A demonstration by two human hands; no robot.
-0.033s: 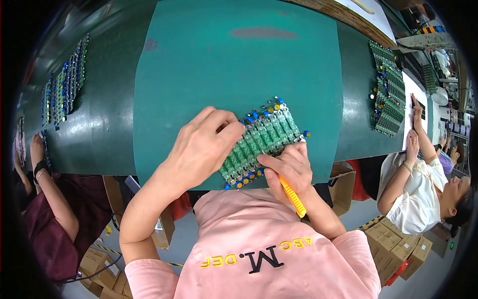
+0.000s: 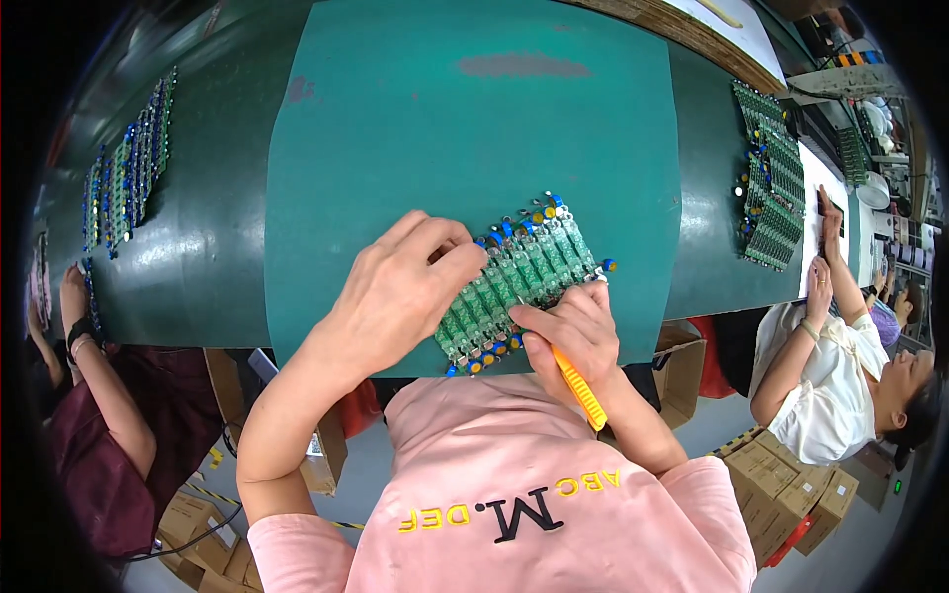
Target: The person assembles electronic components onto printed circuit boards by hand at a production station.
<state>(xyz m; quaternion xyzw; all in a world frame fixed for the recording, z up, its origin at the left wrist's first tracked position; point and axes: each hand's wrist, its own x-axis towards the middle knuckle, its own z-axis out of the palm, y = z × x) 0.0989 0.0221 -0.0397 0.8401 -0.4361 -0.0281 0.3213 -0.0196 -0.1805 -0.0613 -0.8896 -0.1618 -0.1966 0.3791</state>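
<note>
A green circuit board panel (image 2: 504,282), made of several narrow strips side by side, lies at a slant on the green mat. Round blue and yellow components line its far and near edges. My left hand (image 2: 410,282) is closed at the panel's far left edge, thumb and index finger pinched against it; the fingertips are partly hidden. In my right hand (image 2: 578,331) is a yellow-handled utility knife (image 2: 576,385), its handle pointing back toward me. The thin tip by my right thumb touches or hovers just over the strips; I cannot tell which.
The green mat (image 2: 474,138) covers the dark worktable (image 2: 222,198). More board panels lie at the left (image 2: 129,178) and right (image 2: 773,188). Co-workers sit on both sides, one in a white top (image 2: 820,381). Cardboard boxes (image 2: 786,484) stand on the floor, and a wooden edge (image 2: 692,40) runs behind.
My right hand and the utility knife have shifted very slightly to the left. My left hand and the panel stay in place. The right co-worker's far hand has moved a little.
</note>
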